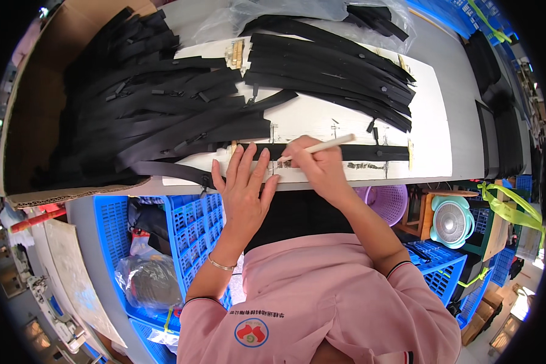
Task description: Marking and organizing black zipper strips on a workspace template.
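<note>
A black zipper (pixel 370 153) lies straight along the near edge of a white board (pixel 432 121) that bears dark pencil-like marks. My left hand (pixel 246 182) rests flat with spread fingers, the fingertips pressing on the zipper's left part. In my right hand (pixel 321 168) a slim white pencil (pixel 333 143) is gripped, its tip down by the zipper just right of my left fingers. A loose heap of black zippers (pixel 182 103) with pulls spills over the board's left side. Farther back, several more zippers (pixel 327 67) lie side by side in a row.
At the left a cardboard box (pixel 33 109) holds part of the heap. Clear plastic (pixel 309 11) lies at the back. Below the grey table's front edge stand blue crates (pixel 194 233), a purple basket (pixel 391 203) and a teal fan (pixel 452 222). Dark pieces sit at the right.
</note>
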The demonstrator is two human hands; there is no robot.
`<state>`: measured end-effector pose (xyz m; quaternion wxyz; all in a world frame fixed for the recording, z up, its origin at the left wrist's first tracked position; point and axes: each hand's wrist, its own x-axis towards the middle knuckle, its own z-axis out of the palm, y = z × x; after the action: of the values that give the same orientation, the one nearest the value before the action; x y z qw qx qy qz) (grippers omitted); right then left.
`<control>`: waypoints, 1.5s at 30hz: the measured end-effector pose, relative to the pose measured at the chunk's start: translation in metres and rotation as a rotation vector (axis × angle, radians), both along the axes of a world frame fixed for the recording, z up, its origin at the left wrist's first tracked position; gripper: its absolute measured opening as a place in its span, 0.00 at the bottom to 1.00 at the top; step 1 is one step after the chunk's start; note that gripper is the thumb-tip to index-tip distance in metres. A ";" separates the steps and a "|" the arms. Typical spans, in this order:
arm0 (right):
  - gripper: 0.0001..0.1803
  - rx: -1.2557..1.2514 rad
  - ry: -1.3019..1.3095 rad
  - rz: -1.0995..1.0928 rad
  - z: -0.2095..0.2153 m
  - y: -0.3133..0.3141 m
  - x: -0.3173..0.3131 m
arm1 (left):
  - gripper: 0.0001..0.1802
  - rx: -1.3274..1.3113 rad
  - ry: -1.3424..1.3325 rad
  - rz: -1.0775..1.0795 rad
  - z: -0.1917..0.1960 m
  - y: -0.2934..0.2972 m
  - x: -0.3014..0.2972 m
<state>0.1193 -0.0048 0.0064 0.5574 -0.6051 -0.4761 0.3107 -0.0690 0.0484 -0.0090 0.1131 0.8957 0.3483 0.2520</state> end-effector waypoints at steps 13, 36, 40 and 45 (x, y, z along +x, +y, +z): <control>0.11 -0.016 -0.035 -0.359 0.010 -0.047 0.058 | 0.30 -0.010 0.001 -0.016 0.001 0.001 0.000; 0.12 -0.025 -0.118 -0.333 0.003 -0.047 0.058 | 0.25 -0.171 -0.115 -0.253 0.012 -0.037 0.085; 0.13 -0.024 -0.146 -0.238 -0.002 -0.051 0.062 | 0.25 -0.159 -0.115 -0.260 0.012 -0.037 0.085; 0.13 0.003 -0.174 -0.189 0.000 -0.050 0.063 | 0.24 -0.128 -0.125 -0.262 0.012 -0.036 0.087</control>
<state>0.1826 -0.0551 0.0060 0.5417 -0.6709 -0.4641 0.2026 0.0181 0.0120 0.0025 0.2233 0.9071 0.2359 0.2676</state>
